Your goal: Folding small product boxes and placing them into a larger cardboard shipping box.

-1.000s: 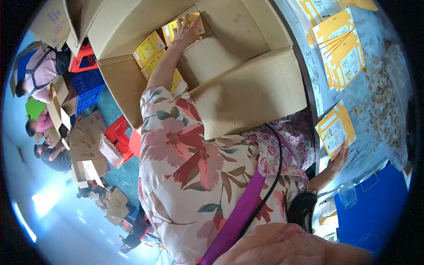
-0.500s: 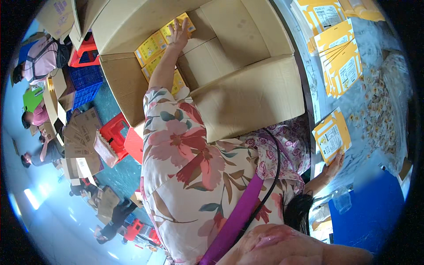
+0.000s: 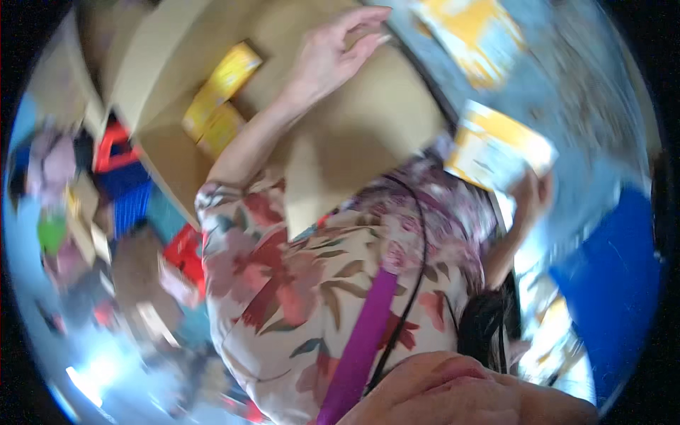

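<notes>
Nearest, the right hand (image 3: 531,195) pinches a flat yellow-and-white packet (image 3: 491,150) at its lower right corner; the packet extends leftward beyond the fingers, printed face toward the viewer, though blur hides the exact thumb placement. It should prove light and fairly stiff, smooth enough to slip, easily creased, and best held by an edge or corner. The left hand (image 3: 329,60), empty, overlies the open cardboard carton (image 3: 354,134), thumb apart from outstretched fingers. Farther off, yellow boxes (image 3: 235,69) line the carton's left side; similar packets (image 3: 478,42) lie on the table (image 3: 545,106).
</notes>
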Available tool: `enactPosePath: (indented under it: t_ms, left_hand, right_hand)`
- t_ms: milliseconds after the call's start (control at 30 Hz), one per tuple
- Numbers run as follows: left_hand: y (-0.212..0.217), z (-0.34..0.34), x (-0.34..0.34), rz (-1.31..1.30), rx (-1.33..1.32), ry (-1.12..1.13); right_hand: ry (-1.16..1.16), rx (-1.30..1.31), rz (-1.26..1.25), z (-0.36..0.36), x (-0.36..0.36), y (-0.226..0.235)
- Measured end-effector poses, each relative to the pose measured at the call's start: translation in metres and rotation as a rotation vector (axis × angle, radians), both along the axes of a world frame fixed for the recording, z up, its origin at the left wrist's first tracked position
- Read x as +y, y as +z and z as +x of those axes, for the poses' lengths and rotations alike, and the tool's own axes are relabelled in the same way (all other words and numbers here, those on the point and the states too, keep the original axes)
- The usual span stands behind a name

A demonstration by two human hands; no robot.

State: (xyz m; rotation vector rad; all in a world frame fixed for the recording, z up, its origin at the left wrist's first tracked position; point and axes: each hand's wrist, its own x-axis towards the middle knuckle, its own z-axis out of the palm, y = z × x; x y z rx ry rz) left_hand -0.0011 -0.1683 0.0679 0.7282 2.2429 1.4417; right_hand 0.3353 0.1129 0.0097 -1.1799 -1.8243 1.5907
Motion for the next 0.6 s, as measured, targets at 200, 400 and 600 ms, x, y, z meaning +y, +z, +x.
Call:
enactPosePath:
  t_ms: [200,400,600]
  left_hand:
    - [-0.013,0.041,0.064,0.005,0.019,-0.663]
    - [-0.031,0.069,0.079,-0.029,-0.139,-0.568]
    - [-0.043,0.083,0.079,-0.142,-0.099,-0.559]
  right_hand:
    - [0.233,0.134,0.211,-0.081,-0.072,0.033]
    - [0.208,-0.051,0.54,-0.062,-0.085,0.052]
    - [0.251,-0.082,0.807,-0.049,-0.071,0.029]
